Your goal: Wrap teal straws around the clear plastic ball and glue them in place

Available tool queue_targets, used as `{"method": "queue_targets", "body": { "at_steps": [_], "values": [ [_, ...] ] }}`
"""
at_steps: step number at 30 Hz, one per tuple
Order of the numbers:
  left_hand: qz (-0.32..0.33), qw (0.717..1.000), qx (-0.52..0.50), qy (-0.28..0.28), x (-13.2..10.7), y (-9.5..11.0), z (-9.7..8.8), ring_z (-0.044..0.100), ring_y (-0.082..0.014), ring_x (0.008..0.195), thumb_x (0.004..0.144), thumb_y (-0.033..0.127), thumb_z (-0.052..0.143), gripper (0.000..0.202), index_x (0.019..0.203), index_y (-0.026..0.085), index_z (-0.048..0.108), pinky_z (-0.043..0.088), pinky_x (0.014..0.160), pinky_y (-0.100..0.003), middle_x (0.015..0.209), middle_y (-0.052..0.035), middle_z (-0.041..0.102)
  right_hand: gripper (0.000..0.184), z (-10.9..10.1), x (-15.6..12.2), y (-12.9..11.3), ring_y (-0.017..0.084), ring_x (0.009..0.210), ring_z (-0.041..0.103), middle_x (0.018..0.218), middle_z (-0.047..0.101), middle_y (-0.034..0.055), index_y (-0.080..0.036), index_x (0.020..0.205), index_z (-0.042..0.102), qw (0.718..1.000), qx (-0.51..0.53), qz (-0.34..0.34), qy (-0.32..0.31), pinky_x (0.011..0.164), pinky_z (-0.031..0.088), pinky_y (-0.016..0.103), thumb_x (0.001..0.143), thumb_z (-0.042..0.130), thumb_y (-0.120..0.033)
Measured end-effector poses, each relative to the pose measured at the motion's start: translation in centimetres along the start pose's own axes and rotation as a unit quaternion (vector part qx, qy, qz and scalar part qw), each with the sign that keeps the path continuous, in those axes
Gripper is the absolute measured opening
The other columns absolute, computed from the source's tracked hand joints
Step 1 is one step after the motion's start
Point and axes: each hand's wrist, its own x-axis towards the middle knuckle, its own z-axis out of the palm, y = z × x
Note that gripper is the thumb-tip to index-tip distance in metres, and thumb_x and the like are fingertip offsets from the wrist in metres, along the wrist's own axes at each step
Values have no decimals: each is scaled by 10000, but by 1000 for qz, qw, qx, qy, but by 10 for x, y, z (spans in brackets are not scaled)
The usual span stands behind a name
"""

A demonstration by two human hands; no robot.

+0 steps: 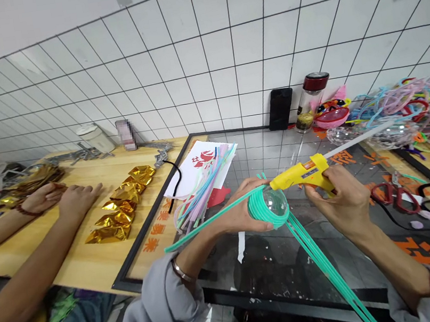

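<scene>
My left hand (243, 213) is wrapped round a clear ball (276, 201) that is partly covered in turns of green pipe cleaner (260, 210). One green strand (207, 218) stretches left across my forearm, and several more strands (328, 268) hang down to the lower right. In my right hand (340, 201) is a yellow glue gun (301, 174), with a long white glue stick (361, 138) coming out of its back. The gun's nozzle points left and is at the top edge of the wrapped ball. Whether the tip touches it, I cannot tell.
Loose pastel pipe cleaners (211, 188) lie on white paper (191, 167). Red scissors (393, 193) and black cables are at the right, below a tangled pile of coloured pipe cleaners (411, 99). A phone (280, 109) and bottle (309, 104) stand by the wall. Another person's hands (70, 196) rest near gold foil (124, 204).
</scene>
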Motion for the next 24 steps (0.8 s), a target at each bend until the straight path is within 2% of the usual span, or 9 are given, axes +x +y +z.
{"method": "queue_targets", "body": {
  "at_steps": [5,17,24],
  "values": [
    [-7,1000,0,-3,1,1,-1,371,-373,1417,552,450,881,993,1399,187,435,314,1220,-581,1426,-147,473,216,0,-1,2,142,599,489,709,526,-27,-238,794,470,1000,0,9,-3,544,355,286,814,656,-131],
    [-1,1000,-4,-1,0,1,-1,370,-375,1425,572,446,882,986,1413,214,424,300,1226,-599,1436,-137,465,196,1,-3,2,149,599,488,710,537,-18,-241,796,475,1000,-3,24,-6,549,362,296,822,649,-156],
    [-8,1000,-4,3,-1,-1,0,379,-380,1423,563,450,895,1018,1428,209,413,296,1231,-598,1442,-146,449,241,-2,1,1,145,587,467,694,500,-22,-243,785,447,1000,5,5,-8,534,358,286,824,655,-128]
  ]
}}
